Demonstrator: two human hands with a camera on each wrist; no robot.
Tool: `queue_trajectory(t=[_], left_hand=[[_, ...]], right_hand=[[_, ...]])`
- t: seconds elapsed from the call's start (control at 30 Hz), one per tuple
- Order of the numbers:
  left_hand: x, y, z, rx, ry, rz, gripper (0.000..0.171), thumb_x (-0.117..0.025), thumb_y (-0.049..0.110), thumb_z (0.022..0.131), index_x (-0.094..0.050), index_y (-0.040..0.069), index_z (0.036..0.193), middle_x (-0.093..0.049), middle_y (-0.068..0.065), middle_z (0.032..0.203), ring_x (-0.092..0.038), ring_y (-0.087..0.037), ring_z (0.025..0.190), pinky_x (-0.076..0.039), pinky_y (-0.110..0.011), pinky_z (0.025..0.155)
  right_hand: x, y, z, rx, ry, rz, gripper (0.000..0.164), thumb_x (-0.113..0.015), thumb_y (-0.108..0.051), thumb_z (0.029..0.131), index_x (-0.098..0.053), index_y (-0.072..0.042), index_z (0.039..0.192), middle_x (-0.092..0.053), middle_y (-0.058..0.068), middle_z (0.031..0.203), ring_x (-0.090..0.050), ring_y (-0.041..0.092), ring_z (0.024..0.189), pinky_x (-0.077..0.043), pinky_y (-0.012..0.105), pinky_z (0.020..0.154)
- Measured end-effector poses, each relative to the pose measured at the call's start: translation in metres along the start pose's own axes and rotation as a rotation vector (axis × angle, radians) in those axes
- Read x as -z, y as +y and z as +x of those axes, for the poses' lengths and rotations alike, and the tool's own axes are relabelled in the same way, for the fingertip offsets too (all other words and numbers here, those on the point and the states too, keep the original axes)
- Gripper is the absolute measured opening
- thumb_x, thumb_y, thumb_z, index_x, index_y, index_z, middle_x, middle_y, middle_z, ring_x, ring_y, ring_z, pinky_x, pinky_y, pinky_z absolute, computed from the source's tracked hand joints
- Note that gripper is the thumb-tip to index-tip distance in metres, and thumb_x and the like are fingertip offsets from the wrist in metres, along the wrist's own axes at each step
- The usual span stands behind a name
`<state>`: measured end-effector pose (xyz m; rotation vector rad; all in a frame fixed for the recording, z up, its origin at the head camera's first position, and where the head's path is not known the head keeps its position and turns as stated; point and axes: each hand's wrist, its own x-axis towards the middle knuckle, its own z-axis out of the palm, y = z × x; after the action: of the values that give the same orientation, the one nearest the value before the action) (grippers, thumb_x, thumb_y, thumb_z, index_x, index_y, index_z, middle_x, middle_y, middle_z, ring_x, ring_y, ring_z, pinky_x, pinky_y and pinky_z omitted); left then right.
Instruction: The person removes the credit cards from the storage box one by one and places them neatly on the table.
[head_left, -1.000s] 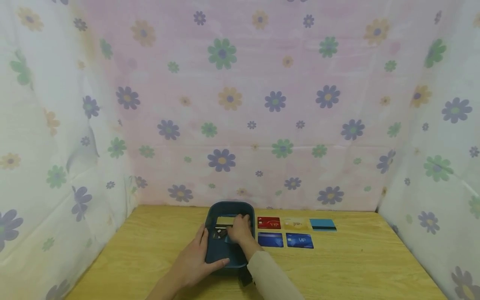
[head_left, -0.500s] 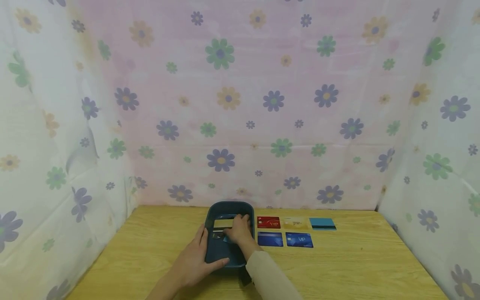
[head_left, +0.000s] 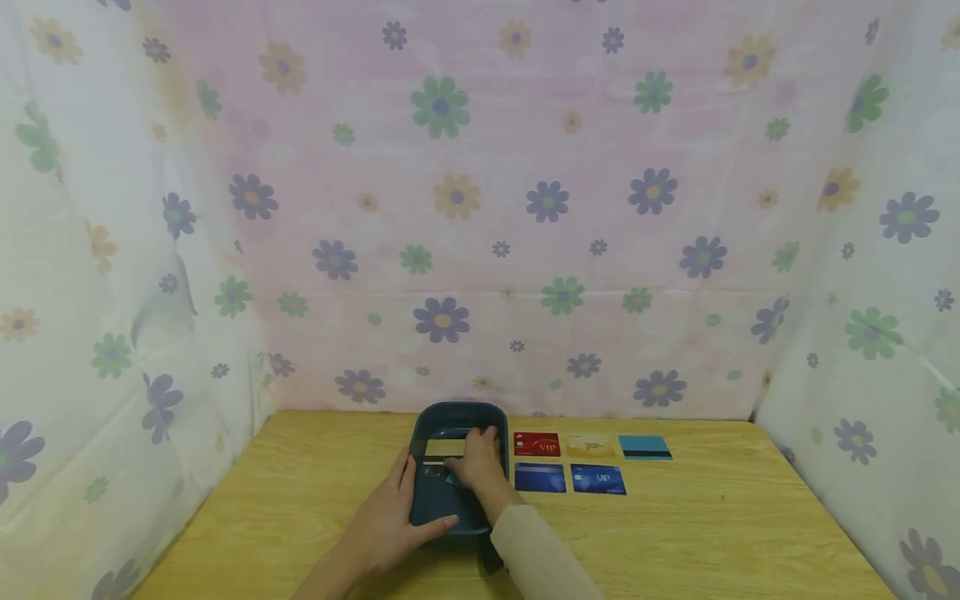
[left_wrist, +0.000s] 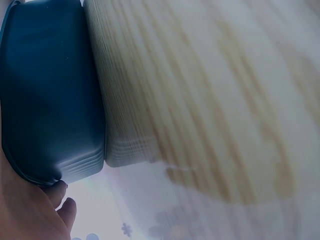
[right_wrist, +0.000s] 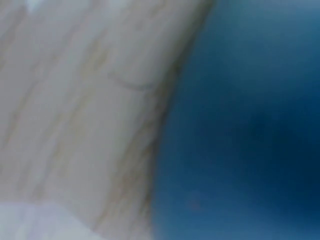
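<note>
A dark blue plastic box (head_left: 450, 510) stands on the table with several cards lying inside. My left hand (head_left: 382, 517) holds its left side, with the fingers along the outer wall and the thumb over the near rim. In the left wrist view, fingertips (left_wrist: 67, 210) touch the box's end. My right hand (head_left: 483, 467) reaches down into the box and touches the right end of a gold card (head_left: 445, 447) with a dark stripe. Its fingertips are partly hidden, so a pinch cannot be told. Below that card lies a dark card (head_left: 435, 472). The right wrist view is blurred blue wall.
Right of the box, several cards lie in two rows: a red VIP card (head_left: 536, 444), a pale gold one (head_left: 590, 447), a light blue one (head_left: 646, 447), and two dark blue cards (head_left: 540, 477) below. A black strap-like piece (head_left: 490, 557) shows under the right sleeve.
The gold card in the box has shifted slightly left together with my right thumb, and the dark cards below it have moved. My left hand keeps its place on the box.
</note>
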<state>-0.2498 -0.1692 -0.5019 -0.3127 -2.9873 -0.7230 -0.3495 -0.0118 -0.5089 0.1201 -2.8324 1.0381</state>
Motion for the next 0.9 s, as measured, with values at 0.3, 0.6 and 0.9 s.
queue_trajectory(t=[0.3, 0.6, 0.9], left_hand=[[-0.0011, -0.0015, 0.0015, 0.015, -0.006, 0.007, 0.125, -0.058, 0.084, 0.081, -0.022, -0.006, 0.16, -0.013, -0.024, 0.169, -0.038, -0.044, 0.145, -0.041, -0.058, 0.111], [-0.003, -0.0028, 0.0029, 0.024, -0.003, -0.001, 0.127, -0.058, 0.085, 0.08, -0.021, -0.006, 0.16, -0.012, -0.023, 0.169, -0.038, -0.044, 0.145, -0.041, -0.058, 0.111], [-0.001, 0.0001, 0.0004, 0.014, -0.002, 0.0, 0.125, -0.058, 0.084, 0.081, -0.023, -0.007, 0.159, -0.013, -0.024, 0.169, -0.037, -0.045, 0.146, -0.041, -0.059, 0.111]], right_hand=[[0.0013, -0.0016, -0.0001, 0.003, 0.014, 0.016, 0.078, -0.09, -0.022, 0.08, -0.048, 0.011, 0.137, -0.047, 0.033, 0.133, -0.052, 0.048, 0.124, -0.051, 0.055, 0.099], [0.0022, -0.0008, -0.002, 0.055, 0.032, -0.004, 0.062, -0.081, -0.015, 0.089, -0.048, 0.012, 0.134, -0.06, 0.029, 0.123, -0.058, 0.044, 0.116, -0.053, 0.055, 0.095], [0.0074, -0.003, -0.0031, 0.106, 0.03, 0.069, 0.04, -0.071, -0.005, 0.093, -0.051, 0.008, 0.125, -0.057, 0.025, 0.117, -0.064, 0.041, 0.103, -0.054, 0.053, 0.09]])
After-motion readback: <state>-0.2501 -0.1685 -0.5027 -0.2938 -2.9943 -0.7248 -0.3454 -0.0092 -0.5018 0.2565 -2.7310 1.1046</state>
